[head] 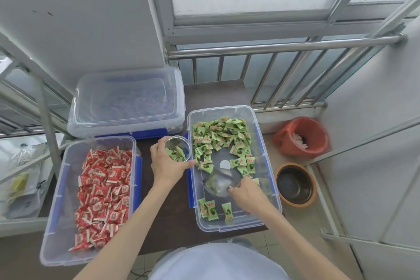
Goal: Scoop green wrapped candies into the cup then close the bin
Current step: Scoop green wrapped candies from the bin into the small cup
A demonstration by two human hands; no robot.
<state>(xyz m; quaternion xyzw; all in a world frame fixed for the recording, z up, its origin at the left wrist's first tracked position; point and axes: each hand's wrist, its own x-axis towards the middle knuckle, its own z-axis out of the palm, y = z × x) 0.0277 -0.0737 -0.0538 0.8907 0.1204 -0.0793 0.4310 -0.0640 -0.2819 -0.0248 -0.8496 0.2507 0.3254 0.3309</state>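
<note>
Head view: our left hand (167, 163) grips cup (177, 148), few green candies (219, 137) inside, beside open bin (268, 166); right hand (246, 193) holds clear scoop (219, 183) inside bin. Lid unfitted.

Both bare forearms reached toward twelve o'clock; the left hand (165, 162) was curled in a grip, the right hand (246, 193) clenched, knuckles up.

Candy wrappers' (219, 137) print unreadable
</note>
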